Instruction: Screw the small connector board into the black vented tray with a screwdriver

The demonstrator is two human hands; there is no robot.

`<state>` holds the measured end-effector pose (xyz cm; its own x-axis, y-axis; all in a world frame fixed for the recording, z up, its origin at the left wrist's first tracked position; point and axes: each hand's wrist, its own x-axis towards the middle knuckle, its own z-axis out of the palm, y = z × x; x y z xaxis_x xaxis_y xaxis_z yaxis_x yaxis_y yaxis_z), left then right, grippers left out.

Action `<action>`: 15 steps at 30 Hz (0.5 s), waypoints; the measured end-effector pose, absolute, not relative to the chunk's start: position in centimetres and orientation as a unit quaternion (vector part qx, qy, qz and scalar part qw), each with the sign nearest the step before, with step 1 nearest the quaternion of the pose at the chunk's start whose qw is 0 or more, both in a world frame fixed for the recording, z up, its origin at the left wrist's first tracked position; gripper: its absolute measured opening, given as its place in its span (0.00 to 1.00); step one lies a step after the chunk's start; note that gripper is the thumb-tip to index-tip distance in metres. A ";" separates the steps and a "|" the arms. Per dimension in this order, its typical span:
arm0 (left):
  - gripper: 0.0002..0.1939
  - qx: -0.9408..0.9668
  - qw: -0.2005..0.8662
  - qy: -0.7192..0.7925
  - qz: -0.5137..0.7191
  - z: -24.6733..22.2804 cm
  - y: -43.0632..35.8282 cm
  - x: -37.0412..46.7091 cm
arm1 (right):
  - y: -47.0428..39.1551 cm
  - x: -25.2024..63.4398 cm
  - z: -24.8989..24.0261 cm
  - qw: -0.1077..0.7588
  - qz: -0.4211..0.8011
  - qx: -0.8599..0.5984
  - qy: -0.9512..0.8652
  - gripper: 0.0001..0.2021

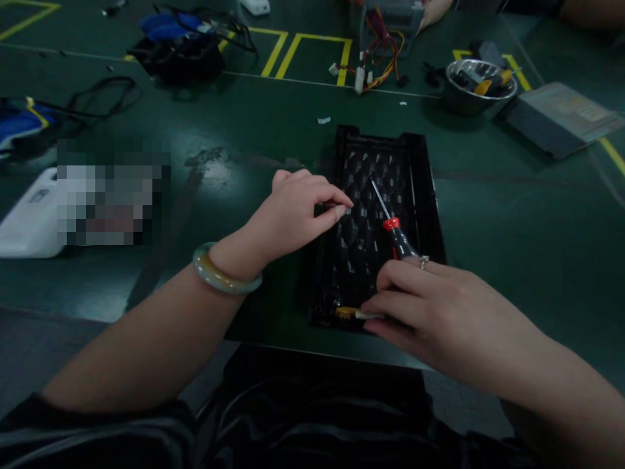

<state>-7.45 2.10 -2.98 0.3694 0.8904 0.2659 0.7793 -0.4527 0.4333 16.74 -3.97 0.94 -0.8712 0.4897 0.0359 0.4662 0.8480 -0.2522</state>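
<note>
A black rectangular plastic panel (375, 221) with a raised, patterned inside lies on the green table in front of me. Over its left edge is my left hand (305, 207), thumb and index finger pinched together; whether anything small sits between them I cannot make out. My right hand (420, 296) is closed around a screwdriver (392, 225) with a red and black handle, its shaft pointing up and left over the panel. The same hand's fingertips are at a small yellow piece (347, 312) with a pale end at the panel's near edge.
A metal bowl (481, 91) of tools and a grey metal box (561, 117) are at the right. Behind, another person's hand (433, 12) touches a grey unit with cables (383, 49). Blue and black items (178, 49) and a white device (34, 208) are left.
</note>
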 end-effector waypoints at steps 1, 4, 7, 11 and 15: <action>0.10 0.822 0.121 0.507 0.231 -3.0 2.2 -7.5 | -4.1 16.7 0.9 0.047 0.111 -0.253 -0.960 0.06; 0.10 0.830 0.127 0.498 0.218 -2.9 2.2 -7.5 | -4.3 16.5 0.8 0.047 0.091 -0.267 -0.958 0.07; 0.11 0.835 0.123 0.492 0.213 -2.7 2.0 -7.4 | -4.5 16.3 0.8 0.058 0.092 -0.271 -0.956 0.09; 0.11 0.837 0.124 0.490 0.209 -2.6 1.8 -7.3 | -4.6 16.1 0.7 0.068 0.114 -0.284 -0.950 0.09; 0.11 0.838 0.126 0.491 0.203 -2.7 2.1 -7.4 | -4.7 16.1 0.7 0.061 0.112 -0.284 -0.950 0.10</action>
